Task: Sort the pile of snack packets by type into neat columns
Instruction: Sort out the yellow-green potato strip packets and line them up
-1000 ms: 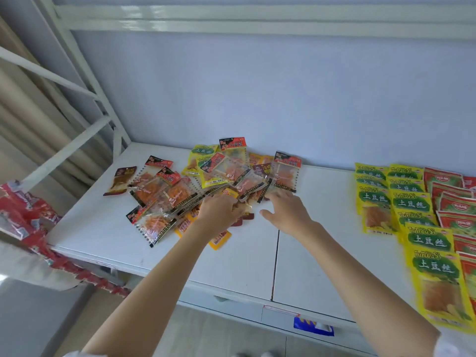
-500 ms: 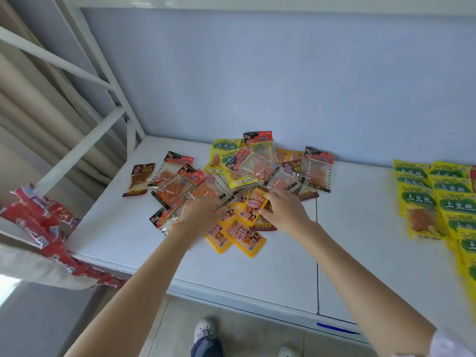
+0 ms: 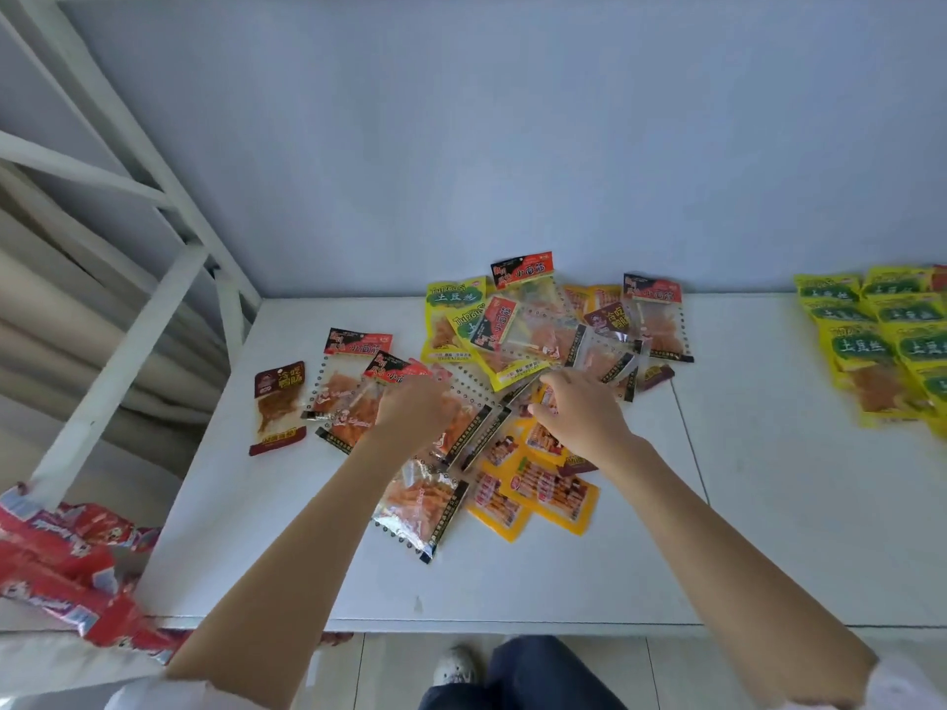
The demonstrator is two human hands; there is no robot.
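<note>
Both hands have pushed deeper into the pile (image 3: 512,381) since the earlier frame. Left hand (image 3: 410,409) lies on the clear packets, right hand (image 3: 579,409) at an orange packet (image 3: 551,486); whether either hand's fingers grip, I cannot tell. Green-yellow columns (image 3: 881,340) lie well right on the surface (image 3: 768,530). Step: picking. Next: lift one type clear.

Loose pile of snack packets (image 3: 517,381) mid-table, overlapping at all angles: clear red-and-black-topped ones, orange ones (image 3: 556,491) nearest, one brown packet (image 3: 279,407) lying apart at left; yellow-green packets (image 3: 881,340) in neat columns far right.
</note>
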